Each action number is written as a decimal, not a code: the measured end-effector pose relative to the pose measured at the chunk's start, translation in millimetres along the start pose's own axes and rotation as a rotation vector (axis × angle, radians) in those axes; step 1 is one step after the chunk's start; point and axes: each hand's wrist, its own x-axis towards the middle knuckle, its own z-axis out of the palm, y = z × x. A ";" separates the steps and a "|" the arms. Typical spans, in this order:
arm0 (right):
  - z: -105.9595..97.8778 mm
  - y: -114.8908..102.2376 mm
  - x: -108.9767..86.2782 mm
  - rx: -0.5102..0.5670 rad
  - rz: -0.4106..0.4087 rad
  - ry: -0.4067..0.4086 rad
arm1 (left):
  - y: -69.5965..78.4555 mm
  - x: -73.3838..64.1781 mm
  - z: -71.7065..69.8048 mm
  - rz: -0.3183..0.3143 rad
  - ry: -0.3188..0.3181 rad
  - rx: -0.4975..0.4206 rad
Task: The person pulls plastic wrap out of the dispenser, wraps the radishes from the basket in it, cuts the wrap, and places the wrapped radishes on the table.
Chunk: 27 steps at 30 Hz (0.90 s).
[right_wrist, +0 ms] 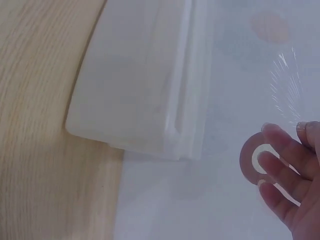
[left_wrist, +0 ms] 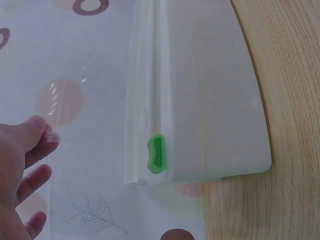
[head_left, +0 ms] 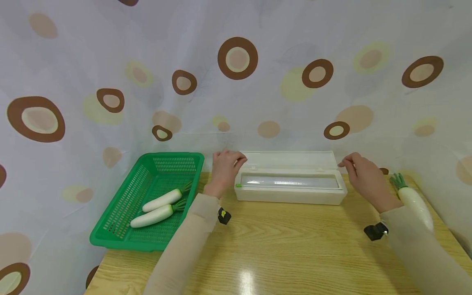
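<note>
A white cling film dispenser box point(head_left: 291, 196) lies on the table with its lid point(head_left: 289, 159) raised at the back and a roll of film point(head_left: 287, 181) inside. A green slider point(left_wrist: 157, 154) sits at the box's left end. Above the box's left corner, my left hand point(head_left: 225, 168) pinches the edge of clear cling film point(left_wrist: 53, 97) between thumb and forefinger. Off the right corner, my right hand point(head_left: 363, 176) pinches the film's other side, where creases fan out from the fingertips in the right wrist view. The sheet between the hands is nearly invisible.
Left of the box stands a green plastic basket point(head_left: 101, 237) with two white radishes point(head_left: 156, 209) in it. Another white radish point(head_left: 416, 204) lies by the table's right edge, partly behind my right forearm. A patterned curtain point(head_left: 273, 82) hangs behind the wooden table point(head_left: 280, 246).
</note>
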 end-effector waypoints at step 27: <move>-27.4 -20.5 11.4 0.165 -0.019 0.102 | 3.9 8.9 -23.8 -0.001 0.083 -0.458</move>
